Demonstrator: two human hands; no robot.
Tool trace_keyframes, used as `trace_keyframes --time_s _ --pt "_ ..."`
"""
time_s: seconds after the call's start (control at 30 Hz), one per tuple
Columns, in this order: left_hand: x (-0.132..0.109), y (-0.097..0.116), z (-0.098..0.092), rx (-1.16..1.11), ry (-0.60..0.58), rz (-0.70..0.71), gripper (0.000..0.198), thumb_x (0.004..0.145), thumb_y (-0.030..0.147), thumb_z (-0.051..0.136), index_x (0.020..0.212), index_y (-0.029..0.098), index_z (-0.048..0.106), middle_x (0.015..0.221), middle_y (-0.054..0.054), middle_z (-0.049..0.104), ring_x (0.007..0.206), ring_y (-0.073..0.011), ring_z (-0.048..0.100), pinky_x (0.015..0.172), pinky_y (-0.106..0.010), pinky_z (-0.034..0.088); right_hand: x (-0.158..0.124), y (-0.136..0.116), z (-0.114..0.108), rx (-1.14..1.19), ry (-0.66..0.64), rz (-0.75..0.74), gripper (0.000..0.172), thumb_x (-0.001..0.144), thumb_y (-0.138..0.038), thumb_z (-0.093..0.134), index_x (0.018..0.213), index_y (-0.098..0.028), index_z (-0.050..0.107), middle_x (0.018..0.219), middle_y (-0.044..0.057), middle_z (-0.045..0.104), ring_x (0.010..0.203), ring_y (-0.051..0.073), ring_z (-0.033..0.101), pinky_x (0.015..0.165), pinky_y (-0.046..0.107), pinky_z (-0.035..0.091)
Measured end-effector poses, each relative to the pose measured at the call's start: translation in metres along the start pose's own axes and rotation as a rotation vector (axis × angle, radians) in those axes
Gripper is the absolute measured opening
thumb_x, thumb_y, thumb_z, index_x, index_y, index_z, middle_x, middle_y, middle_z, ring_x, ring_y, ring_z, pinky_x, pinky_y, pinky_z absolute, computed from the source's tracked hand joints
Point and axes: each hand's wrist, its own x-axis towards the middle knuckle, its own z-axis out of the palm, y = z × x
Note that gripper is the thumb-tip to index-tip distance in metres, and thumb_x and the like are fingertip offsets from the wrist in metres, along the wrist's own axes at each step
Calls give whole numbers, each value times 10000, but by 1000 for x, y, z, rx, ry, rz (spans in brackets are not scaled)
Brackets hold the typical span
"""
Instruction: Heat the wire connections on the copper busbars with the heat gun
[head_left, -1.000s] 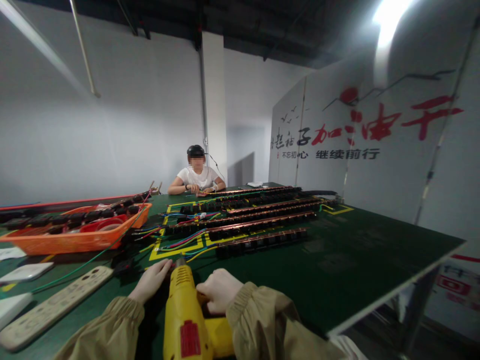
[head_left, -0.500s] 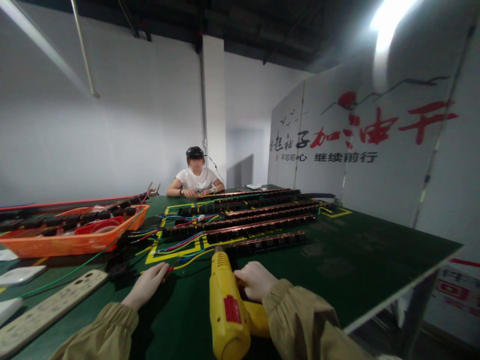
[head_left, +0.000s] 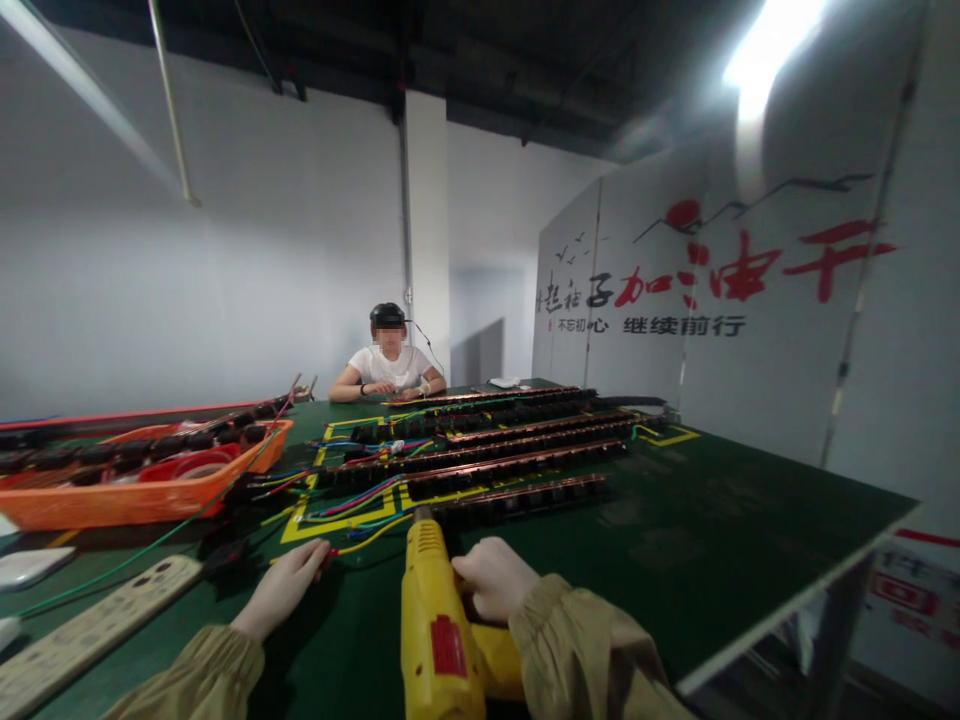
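Note:
My right hand (head_left: 495,580) is closed round the handle of a yellow heat gun (head_left: 442,630), whose nozzle points away from me toward the nearest black strip. The fingers of my left hand (head_left: 289,580) pinch the red-tipped end of a yellow wire (head_left: 375,538). That wire runs right to the nearest black strip with copper-coloured bars (head_left: 525,495). Behind it lie several similar long strips (head_left: 517,457), with coloured wires (head_left: 367,497) trailing from their left ends.
An orange basket (head_left: 150,497) holding black parts and red rolls stands at the left. In front of it lies a cream power strip (head_left: 97,625). Yellow tape (head_left: 300,530) marks the green table (head_left: 720,540). Across the table sits a person (head_left: 388,368) in a white shirt.
The whole view has shifted slightly, so the hands and heat gun appear a little lower and further left. Both hands keep their hold.

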Motion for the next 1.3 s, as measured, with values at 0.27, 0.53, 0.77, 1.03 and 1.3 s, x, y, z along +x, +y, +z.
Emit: trace_keyframes --time_s 0.27,0.53,0.77,1.03,1.3 --pt "7 9 6 -39 118 -125 441 822 492 287 647 186 554 662 -46 613 698 -203 583 677 -275 408 36 -40 -3 4 2 -115 262 831 -388 560 907 -139 593 819 18 616 754 137 583 714 318 472" --pt "4 40 9 6 198 -282 457 845 455 260 881 169 615 1047 -156 639 1002 -280 586 814 -334 425 56 -66 -8 -7 -23 -186 326 839 -462 523 903 -150 593 808 25 619 730 131 579 688 304 471" --pt "10 35 13 -94 336 -230 394 815 429 310 778 170 605 934 -122 670 917 -248 605 791 -305 441 57 -63 -3 -23 -10 -211 299 844 -433 527 920 -150 584 809 14 611 729 131 576 710 319 471" --pt "18 25 21 -337 401 -195 400 786 493 381 753 148 579 745 -88 634 739 -226 580 672 -301 442 56 -63 -1 -35 4 -205 284 847 -408 539 943 -145 580 824 16 606 754 135 576 728 329 471" --pt "19 30 22 -628 460 -226 321 763 411 457 745 111 568 669 -59 572 617 -147 507 570 -256 437 43 -51 -7 -21 -12 -166 294 867 -415 524 964 -142 574 852 17 599 777 136 577 749 340 476"
